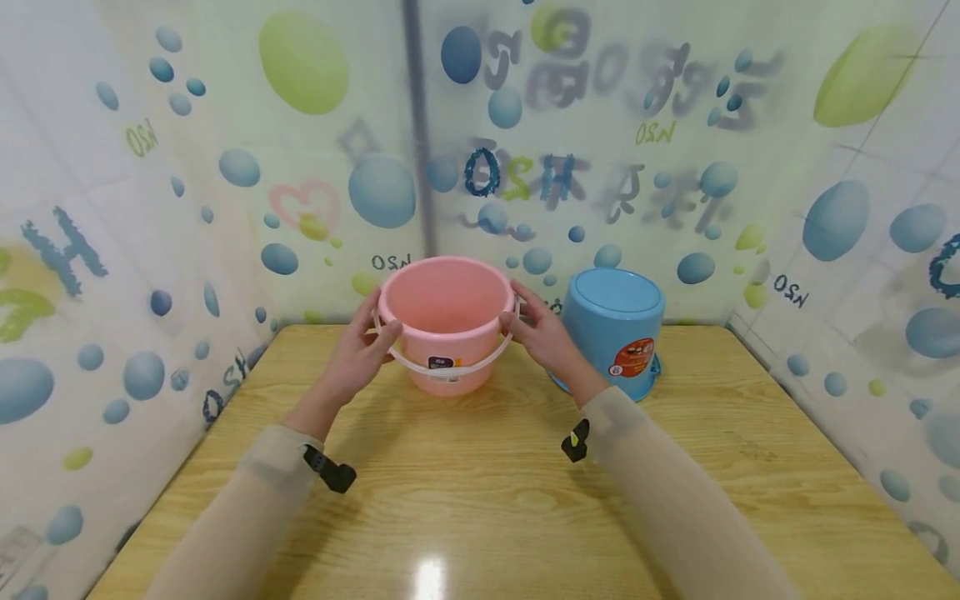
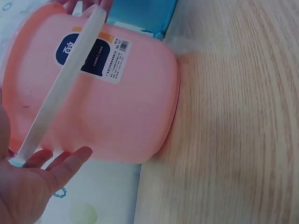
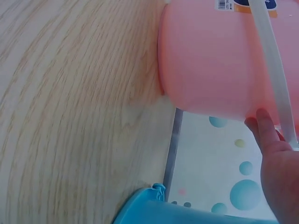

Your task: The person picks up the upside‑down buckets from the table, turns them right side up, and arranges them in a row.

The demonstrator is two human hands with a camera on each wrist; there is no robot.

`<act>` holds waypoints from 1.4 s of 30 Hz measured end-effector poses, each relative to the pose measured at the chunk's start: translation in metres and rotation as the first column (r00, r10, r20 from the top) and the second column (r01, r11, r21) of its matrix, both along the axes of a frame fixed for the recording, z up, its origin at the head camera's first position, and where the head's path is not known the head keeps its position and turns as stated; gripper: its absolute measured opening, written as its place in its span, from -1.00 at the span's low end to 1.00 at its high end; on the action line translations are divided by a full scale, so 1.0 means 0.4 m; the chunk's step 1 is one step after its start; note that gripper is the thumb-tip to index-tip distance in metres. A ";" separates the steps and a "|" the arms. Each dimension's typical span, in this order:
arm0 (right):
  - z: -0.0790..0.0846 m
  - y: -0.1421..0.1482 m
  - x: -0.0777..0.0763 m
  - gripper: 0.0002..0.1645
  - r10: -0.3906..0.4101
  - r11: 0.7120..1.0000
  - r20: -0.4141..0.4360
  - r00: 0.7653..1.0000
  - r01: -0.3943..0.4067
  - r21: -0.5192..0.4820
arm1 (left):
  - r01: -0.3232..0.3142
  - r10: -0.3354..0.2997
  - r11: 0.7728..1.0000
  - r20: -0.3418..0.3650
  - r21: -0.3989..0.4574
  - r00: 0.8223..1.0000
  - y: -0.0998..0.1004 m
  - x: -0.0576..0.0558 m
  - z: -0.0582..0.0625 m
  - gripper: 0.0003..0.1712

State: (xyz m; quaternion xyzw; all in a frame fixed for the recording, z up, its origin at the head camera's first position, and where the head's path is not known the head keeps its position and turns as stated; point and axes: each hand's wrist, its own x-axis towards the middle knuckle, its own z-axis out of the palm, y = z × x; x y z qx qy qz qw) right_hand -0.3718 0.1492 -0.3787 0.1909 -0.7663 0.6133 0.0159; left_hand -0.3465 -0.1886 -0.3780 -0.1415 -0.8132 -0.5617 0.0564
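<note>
A pink bucket stands upright on the wooden table, its mouth facing up. My left hand holds its left side at the rim, thumb toward the front and the other fingers along the outer wall. On the opposite side my right hand grips the rim in the same way. The white handle hangs down across the bucket's front, over a dark label. Close to my right hand, a blue bucket sits upside down, with a red sticker on its wall.
The wooden table reaches to a patterned curtain at the back, with similar sheets at both sides. A dark strap is on my left wrist and another black device on my right.
</note>
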 end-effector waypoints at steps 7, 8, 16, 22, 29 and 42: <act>-0.007 -0.016 -0.016 -0.11 -0.052 0.999 0.027 0.998 0.052 0.002 | -0.042 0.041 0.999 0.013 0.023 0.999 0.014 -0.004 -0.009 -0.07; -0.007 -0.018 -0.018 -0.12 -0.056 0.998 0.032 0.998 0.056 -0.003 | -0.049 0.049 0.998 0.018 0.026 0.999 0.015 -0.005 -0.009 -0.07; -0.005 -0.021 -0.028 -0.01 -0.042 0.999 0.066 0.997 0.044 -0.025 | -0.085 0.085 0.995 0.020 0.046 0.996 0.026 -0.015 -0.006 -0.04; -0.002 -0.028 -0.038 -0.01 -0.044 0.999 0.064 0.997 0.043 0.009 | -0.094 0.093 0.994 0.007 0.048 0.996 0.032 -0.024 -0.011 -0.03; 0.003 -0.036 -0.044 -0.07 -0.038 0.999 0.056 0.998 0.037 0.023 | -0.112 0.111 0.992 0.028 0.056 0.993 0.034 -0.035 -0.015 0.04; 0.000 -0.037 -0.055 -0.01 -0.031 0.999 0.066 0.997 0.029 0.038 | -0.134 0.132 0.990 0.055 0.039 0.990 0.037 -0.042 -0.015 0.05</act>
